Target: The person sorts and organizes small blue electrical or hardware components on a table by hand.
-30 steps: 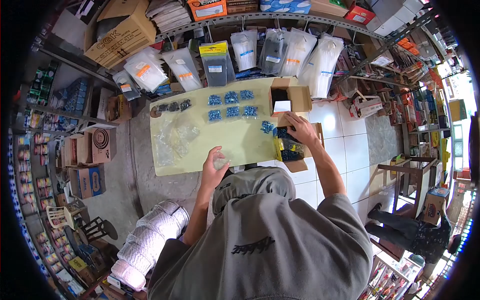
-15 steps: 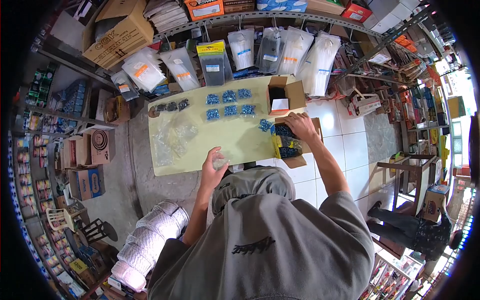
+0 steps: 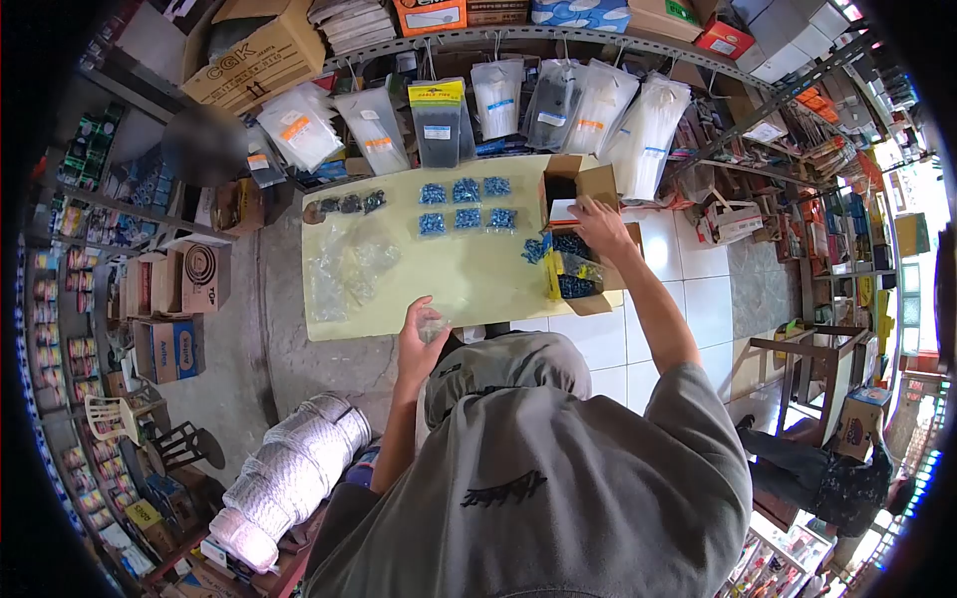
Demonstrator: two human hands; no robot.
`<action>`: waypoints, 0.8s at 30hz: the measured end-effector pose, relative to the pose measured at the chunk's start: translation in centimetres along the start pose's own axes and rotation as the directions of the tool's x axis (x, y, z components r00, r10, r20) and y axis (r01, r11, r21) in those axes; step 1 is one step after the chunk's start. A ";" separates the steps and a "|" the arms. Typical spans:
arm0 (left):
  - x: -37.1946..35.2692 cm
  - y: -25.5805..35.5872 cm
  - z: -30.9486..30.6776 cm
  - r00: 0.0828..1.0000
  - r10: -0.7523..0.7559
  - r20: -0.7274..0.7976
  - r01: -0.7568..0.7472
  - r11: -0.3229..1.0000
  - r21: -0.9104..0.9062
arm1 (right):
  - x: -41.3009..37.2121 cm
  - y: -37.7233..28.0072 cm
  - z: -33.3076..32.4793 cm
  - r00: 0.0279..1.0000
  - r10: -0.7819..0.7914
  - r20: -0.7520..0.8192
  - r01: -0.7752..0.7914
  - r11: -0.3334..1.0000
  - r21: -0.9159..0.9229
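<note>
My left hand (image 3: pixel 421 337) is at the near edge of the pale yellow table (image 3: pixel 469 289), closed round a small clear plastic bag (image 3: pixel 430 325). My right hand (image 3: pixel 601 229) is over the gap between two open cardboard boxes, its curled fingertips at a white card (image 3: pixel 564 210) on the far box (image 3: pixel 596 185). Whatever those fingertips may hold is hidden. Small dark blue parts fill the near box (image 3: pixel 590 303). Beside it lies a loose pile of blue parts (image 3: pixel 533 250). Two rows of filled clear bags (image 3: pixel 466 189) lie farther back.
Several clear bags (image 3: pixel 344 269) lie flat on the table's left, below small bags of dark parts (image 3: pixel 351 203). Packs of cable ties (image 3: pixel 439 125) hang from the shelf behind. A large roll of white rope (image 3: pixel 299 478) stands at lower left. Another person (image 3: pixel 827 478) is at far right.
My right hand has moved from the near box's far edge up to the white card on the far box. My left hand still holds the clear bag. The whole view has shifted slightly.
</note>
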State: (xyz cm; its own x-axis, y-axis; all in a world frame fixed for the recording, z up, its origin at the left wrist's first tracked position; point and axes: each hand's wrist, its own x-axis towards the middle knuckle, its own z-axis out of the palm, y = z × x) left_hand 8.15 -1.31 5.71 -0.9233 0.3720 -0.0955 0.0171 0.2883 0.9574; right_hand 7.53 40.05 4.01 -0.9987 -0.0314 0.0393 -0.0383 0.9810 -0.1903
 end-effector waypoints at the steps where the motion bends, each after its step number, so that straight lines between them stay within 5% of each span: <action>1: -0.1 -0.2 0.1 1.000 -0.006 -0.003 0.006 1.000 0.001 | -0.1 0.5 0.9 1.000 0.000 0.001 0.000 1.000 -0.001; 3: -0.2 -0.6 0.3 1.000 -0.010 -0.013 0.010 1.000 0.003 | 0.2 0.8 2.1 0.993 -0.109 -0.049 0.110 0.994 0.020; 4: -0.2 -0.8 0.4 1.000 -0.003 -0.013 0.003 1.000 -0.013 | 0.2 0.7 2.1 0.994 -0.056 0.091 0.054 0.998 0.021; 14: 0.6 -0.2 0.2 1.000 0.011 -0.015 -0.011 1.000 -0.005 | 0.8 0.3 2.1 0.997 -0.015 0.070 0.006 0.992 0.127; 17: 0.6 -0.2 0.4 1.000 -0.023 0.000 0.023 0.999 -0.038 | 2.1 -2.7 1.5 0.988 -0.076 -0.133 0.080 0.996 0.027; 19: 0.6 -0.4 0.6 1.000 -0.022 -0.003 0.022 0.999 -0.033 | 3.4 -5.3 3.0 0.928 0.245 0.280 -0.289 0.948 0.129; 22: 0.7 -0.2 0.7 1.000 -0.012 -0.011 0.012 1.000 -0.022 | 4.0 -6.6 12.9 0.936 0.190 0.297 -0.243 0.958 0.151; 24: 0.9 0.0 0.6 1.000 -0.006 -0.018 0.005 1.000 -0.013 | 3.4 -8.6 12.9 0.940 0.256 0.224 -0.280 0.957 0.082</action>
State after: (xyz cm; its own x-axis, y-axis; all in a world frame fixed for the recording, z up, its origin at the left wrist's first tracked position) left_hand 7.57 -0.43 5.46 -0.9301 0.3546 -0.0960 0.0072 0.2788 0.9603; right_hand 4.05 29.08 -6.89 -0.9563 0.1783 -0.2316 0.2399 0.9314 -0.2738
